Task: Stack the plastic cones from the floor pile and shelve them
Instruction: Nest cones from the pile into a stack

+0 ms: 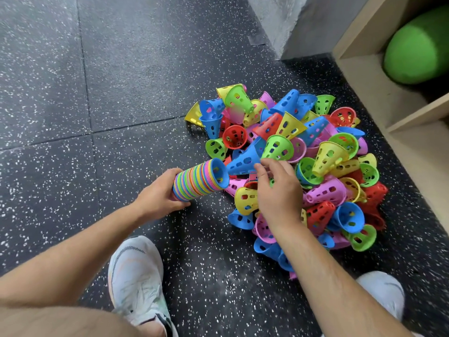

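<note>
A pile of small perforated plastic cones in blue, green, yellow, red and pink lies on the dark speckled floor. My left hand grips a nested stack of cones, held sideways with its open blue end facing the pile. My right hand hovers over the pile and pinches the wide rim of a blue cone, whose narrow tip points at the stack's mouth, just short of it. My right hand hides the cones under it.
A wooden shelf unit stands at the right, right beside the pile, with a green roll in its upper compartment. A grey concrete pillar rises behind. My white shoes are planted at the bottom of the view.
</note>
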